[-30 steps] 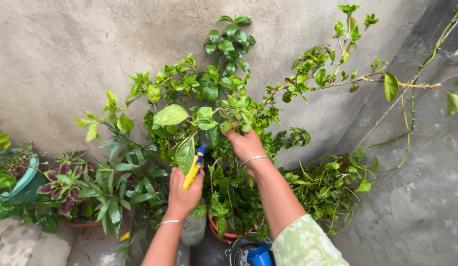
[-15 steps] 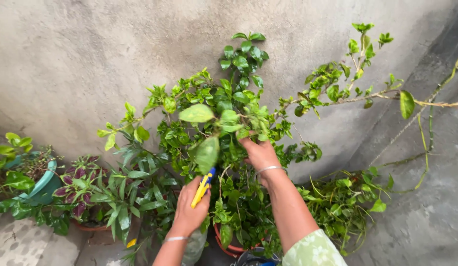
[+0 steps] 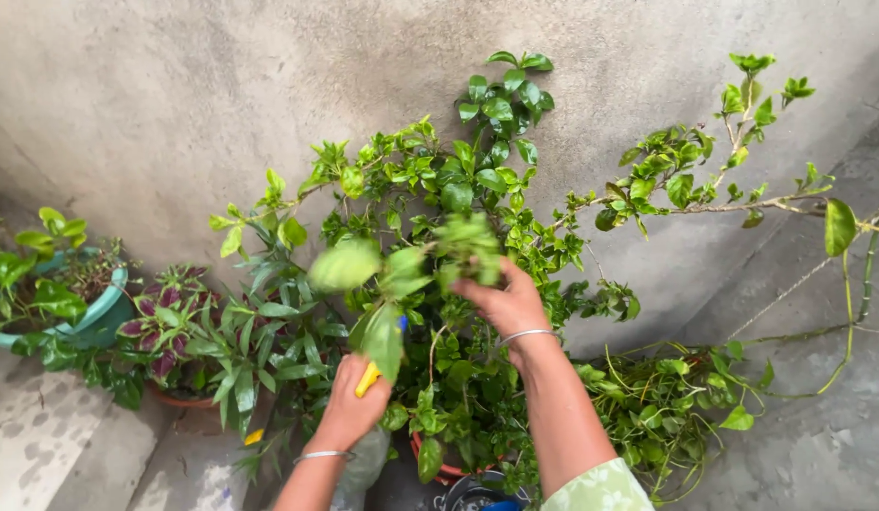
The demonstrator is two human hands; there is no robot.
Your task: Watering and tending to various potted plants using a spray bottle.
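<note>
Since earlier frame, our right hand pulled leafy stem toward us; leaves blurred with motion. Right fingers closed around that stem, pinching it among bush leaves. Our left hand sat lower, wrapped tight round yellow-handled shears; blades hidden behind big leaf, so we could not tell whether they were spread. Bush stood in reddish pot against grey wall. Purple-leaved plant and teal pot stood at left.
</note>
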